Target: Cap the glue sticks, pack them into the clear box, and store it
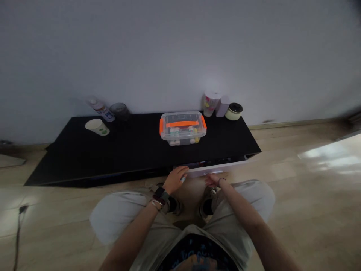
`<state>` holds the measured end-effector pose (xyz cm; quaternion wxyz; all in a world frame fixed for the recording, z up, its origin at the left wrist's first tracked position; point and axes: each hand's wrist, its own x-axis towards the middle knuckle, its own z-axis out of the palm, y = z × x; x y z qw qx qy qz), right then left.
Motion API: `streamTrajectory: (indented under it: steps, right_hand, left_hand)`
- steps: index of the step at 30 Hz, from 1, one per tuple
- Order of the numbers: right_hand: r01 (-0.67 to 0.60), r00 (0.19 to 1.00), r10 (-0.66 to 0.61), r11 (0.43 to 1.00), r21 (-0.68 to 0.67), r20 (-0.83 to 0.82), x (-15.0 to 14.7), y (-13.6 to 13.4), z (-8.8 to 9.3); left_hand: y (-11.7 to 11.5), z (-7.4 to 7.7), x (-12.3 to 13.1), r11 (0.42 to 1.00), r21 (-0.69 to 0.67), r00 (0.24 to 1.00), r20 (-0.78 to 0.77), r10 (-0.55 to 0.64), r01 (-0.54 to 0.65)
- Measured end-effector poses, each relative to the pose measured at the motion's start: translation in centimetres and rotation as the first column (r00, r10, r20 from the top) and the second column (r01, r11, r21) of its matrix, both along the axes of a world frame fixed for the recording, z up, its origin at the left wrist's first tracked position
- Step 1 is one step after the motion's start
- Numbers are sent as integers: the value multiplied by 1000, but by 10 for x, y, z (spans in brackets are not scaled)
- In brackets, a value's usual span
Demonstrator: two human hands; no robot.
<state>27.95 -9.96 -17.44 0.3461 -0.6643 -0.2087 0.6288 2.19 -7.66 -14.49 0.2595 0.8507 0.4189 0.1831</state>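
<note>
Head view: a white drawer point(217, 169) stands pulled out of a black cabinet point(135, 150), its long axis running sideways and its front facing the person. The left hand point(175, 180) lies at its left end, fingers curled together; the right hand point(213, 180) sits at its lower edge, fingers together. Whether either clamps it cannot be told. A clear box point(183, 128) sits on top.

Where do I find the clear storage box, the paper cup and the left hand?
Clear storage box point(182, 124): head view, on the orange handle.
Paper cup point(100, 128): head view, on the side wall.
Left hand point(175, 180): head view, on the back.
</note>
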Motion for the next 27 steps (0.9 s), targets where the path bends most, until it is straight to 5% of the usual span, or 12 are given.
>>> streamTrajectory:
  steps: [4,7,9,12,14,16,19,27]
  right_hand:
    - [-358,933,360,931,-75,22,0,-3,36]
    - [-720,681,731,663,205,29,1,14,93]
    - [-774,584,795,488,403,160,1,34,136]
    - [-763,644,538,401,507,544,-4,72,189]
    - [-803,565,240,382,459,789,-14,99,209]
    - [-865,406,80,356,354,910,-29,126,217]
    - [-927,225,31,316,204,974,-53,161,215]
    - [-933,18,142,358,-35,990,-88,212,197]
  left_hand:
    - [-8,-12,5,997,-76,994,-104,-34,26]
    - [-17,-12,7,994,-108,988,-150,-33,16]
    - [-23,-9,8,990,-140,986,-164,-15,-8]
    - [-28,-5,9,978,-200,984,-174,21,-56]
    - [-30,-4,9,969,-233,982,-185,36,-80]
    - [-31,-4,9,960,-267,980,-198,27,-80]
    - [-32,-4,9,948,-315,979,-204,-15,-51]
    - [-48,-2,7,941,-336,976,-212,-47,-28]
